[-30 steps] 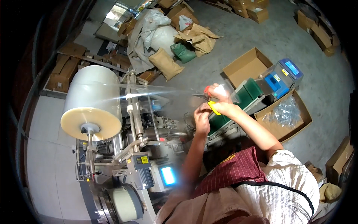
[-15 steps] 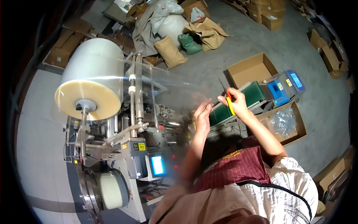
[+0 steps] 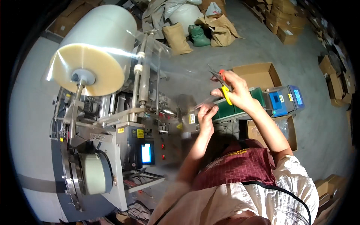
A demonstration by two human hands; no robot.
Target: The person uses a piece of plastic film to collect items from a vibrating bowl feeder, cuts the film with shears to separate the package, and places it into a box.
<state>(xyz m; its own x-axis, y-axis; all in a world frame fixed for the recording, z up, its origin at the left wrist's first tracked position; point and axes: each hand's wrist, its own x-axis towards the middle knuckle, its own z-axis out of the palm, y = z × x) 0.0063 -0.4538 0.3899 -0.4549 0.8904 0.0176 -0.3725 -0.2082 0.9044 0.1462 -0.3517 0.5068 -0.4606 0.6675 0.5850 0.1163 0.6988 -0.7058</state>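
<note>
My right hand [image 3: 238, 92] grips a pair of scissors [image 3: 226, 93] with yellow and red handles, the dark blades pointing up and to the left. Lower and to the left, my left hand [image 3: 207, 115] is closed, thumb against fingers, on what looks like an edge of clear plastic film [image 3: 202, 102]. The film is see-through, so its exact edge is hard to make out. A large film roll [image 3: 90, 37] sits on a spindle at the left, its clear sheet running over metal rollers [image 3: 144, 84] of a packaging machine.
A green conveyor belt [image 3: 226, 109] passes beneath my hands toward a blue unit [image 3: 278, 101]. Open cardboard boxes [image 3: 258, 75] stand on both sides of it. A lit screen [image 3: 146, 153] faces me on the machine. Sacks [image 3: 177, 39] and stacked cartons [image 3: 287, 18] lie farther off.
My right hand has lifted the scissors up and away from my left hand, widening the gap between them. The left hand is still closed. The whole view has shifted slightly.
</note>
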